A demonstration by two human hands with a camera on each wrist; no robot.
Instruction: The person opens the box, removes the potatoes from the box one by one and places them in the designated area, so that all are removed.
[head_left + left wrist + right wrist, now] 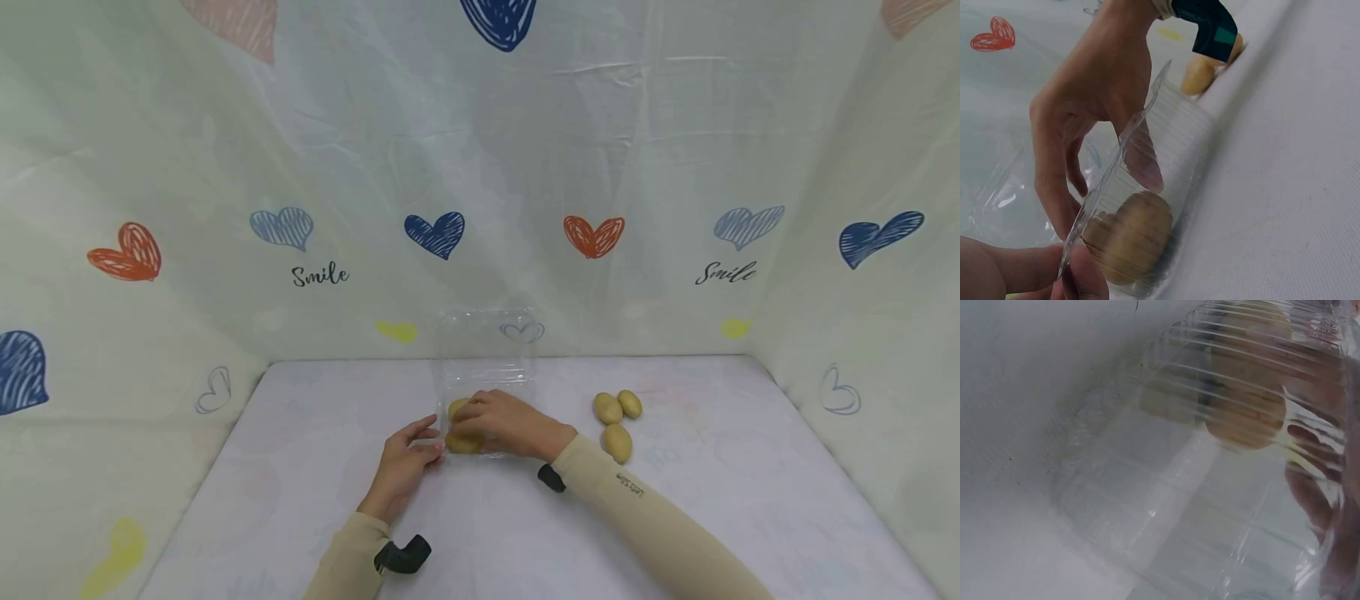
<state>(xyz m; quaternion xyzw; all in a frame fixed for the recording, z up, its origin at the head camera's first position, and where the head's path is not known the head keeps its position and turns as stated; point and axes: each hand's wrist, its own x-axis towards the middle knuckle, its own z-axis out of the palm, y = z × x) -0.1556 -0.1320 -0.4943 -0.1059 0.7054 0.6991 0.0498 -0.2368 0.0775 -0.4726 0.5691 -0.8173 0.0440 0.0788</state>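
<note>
A clear plastic clamshell container (487, 375) stands with its lid raised at the back, and several potatoes (461, 444) lie in its base. My left hand (405, 467) pinches the container's near-left rim between thumb and fingers. My right hand (504, 423) reaches down into the base from the right, fingers spread apart. In the left wrist view its thumb (1144, 165) points down inside the wall, the tip right at the top of a potato (1138, 234). Through the ribbed wall in the right wrist view, a potato (1246, 419) shows beside fingers (1310, 494).
Three loose potatoes (617, 442) lie close together on the white-covered table (697, 500), right of the container. A pale curtain (375, 125) printed with hearts hangs behind and along both sides. Dark wrist-worn devices (405, 555) sit over the beige sleeves.
</note>
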